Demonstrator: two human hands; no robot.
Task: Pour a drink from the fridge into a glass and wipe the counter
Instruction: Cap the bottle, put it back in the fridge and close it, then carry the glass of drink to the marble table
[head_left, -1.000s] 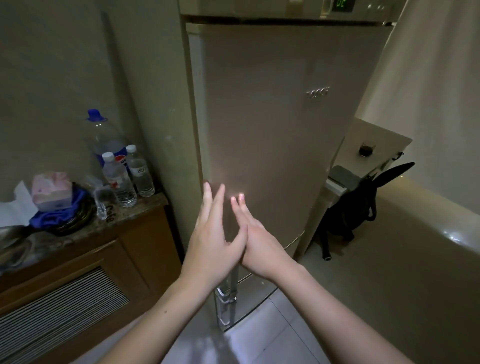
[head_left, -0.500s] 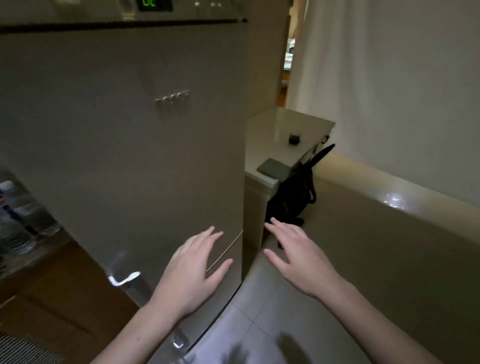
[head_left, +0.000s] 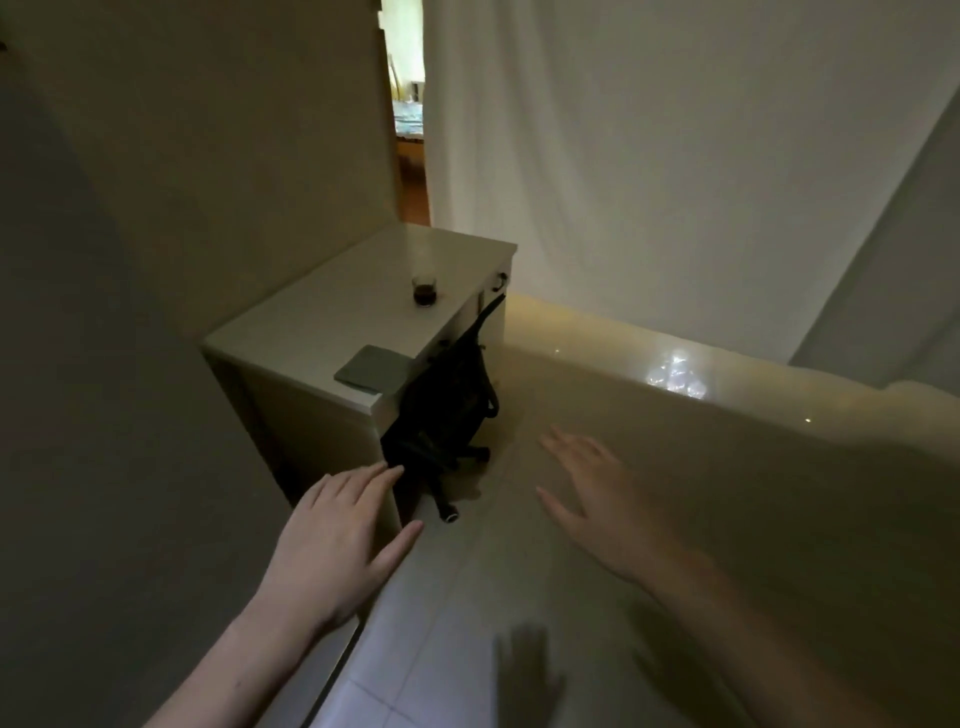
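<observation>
A small glass (head_left: 424, 291) with dark liquid in its bottom stands on the white counter (head_left: 332, 322), towards its far right side. A grey folded cloth (head_left: 370, 368) lies at the counter's near corner. The fridge's side (head_left: 104, 415) fills the left of the view. My left hand (head_left: 343, 540) hovers flat with fingers apart, just below the counter's near corner and beside the fridge, holding nothing. My right hand (head_left: 608, 504) is spread over the floor, blurred and empty.
A black bag or folded frame (head_left: 441, 415) leans against the counter's front, its foot on the tiled floor (head_left: 467, 623). A white curtain (head_left: 649, 156) hangs behind, with a lit ledge (head_left: 675, 374) below it. A narrow gap (head_left: 408, 104) shows another room.
The view has swung right, from the fridge door to the counter with the glass. My hands, first touching at the fridge door, have spread apart and now hover low.
</observation>
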